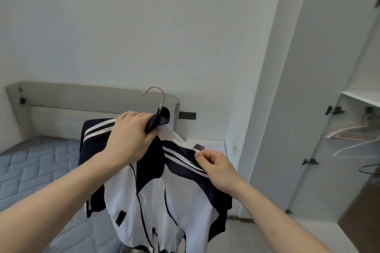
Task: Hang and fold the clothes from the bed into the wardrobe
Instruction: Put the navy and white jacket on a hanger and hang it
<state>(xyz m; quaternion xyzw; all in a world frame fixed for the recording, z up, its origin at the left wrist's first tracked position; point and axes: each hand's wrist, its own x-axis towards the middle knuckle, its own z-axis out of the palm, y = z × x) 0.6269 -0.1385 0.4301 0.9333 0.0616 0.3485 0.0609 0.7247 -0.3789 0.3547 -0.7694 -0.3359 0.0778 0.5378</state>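
A: Where's the track jacket (156, 191)?
B: On its hanger (158, 96), held up between bed (37, 168) and wardrobe (304, 109). Left hand (131, 135) clamped on the collar, right hand (218, 168) pinching the shoulder straight.
A: Next?
B: Probably hooking it beside the spare hangers (349, 131).

Head view looks forward and down, close over jacket (164, 191), toward bed (41, 166).

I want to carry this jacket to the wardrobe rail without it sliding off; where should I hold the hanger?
Probably grip the hanger at its neck, just under the hook, coming from above. The left hand already bunches the collar there, and the jacket hangs evenly on both sides. That leaves the hook free to reach the rail.
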